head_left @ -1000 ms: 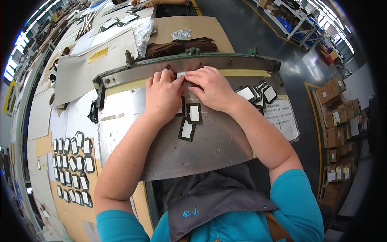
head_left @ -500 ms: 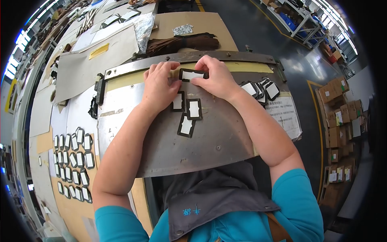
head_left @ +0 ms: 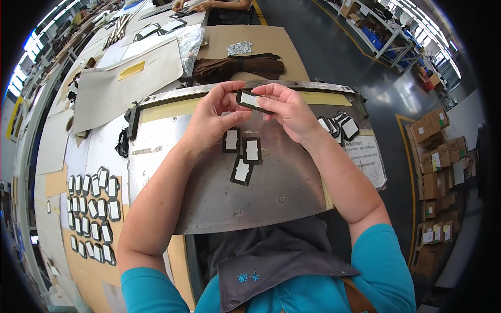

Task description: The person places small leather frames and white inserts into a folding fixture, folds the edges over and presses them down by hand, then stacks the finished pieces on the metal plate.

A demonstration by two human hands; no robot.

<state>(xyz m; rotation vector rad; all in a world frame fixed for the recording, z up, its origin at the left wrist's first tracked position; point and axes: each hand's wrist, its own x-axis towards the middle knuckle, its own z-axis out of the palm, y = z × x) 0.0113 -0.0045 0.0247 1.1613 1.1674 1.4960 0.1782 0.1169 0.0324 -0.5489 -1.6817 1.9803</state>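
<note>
My right hand (head_left: 287, 107) pinches a small dark-edged piece with a white centre (head_left: 249, 99) above the back of the metal plate (head_left: 209, 208). Just left of that piece, my left hand (head_left: 219, 112) is raised with thumb and fingers apart around its left end; whether it touches the piece is unclear. Below the hands lie three similar pieces: one at the left (head_left: 231, 140), one at the right (head_left: 252, 150) and a tilted one lower down (head_left: 241, 170). An overlapping pile of such pieces (head_left: 348, 127) sits right of my right hand.
Rows of dark-edged white pieces (head_left: 94, 209) cover the board at the left. A metal bar (head_left: 172, 95) crosses the plate's back edge. Behind it lies a brown bundle (head_left: 240, 67). Another person's hands (head_left: 201, 6) show at the top. Cartons (head_left: 436, 161) stand at the right.
The held piece has come up off the plate and tilted, its right end lower. My left hand has shifted right toward it. The other person's hands have come back into view.
</note>
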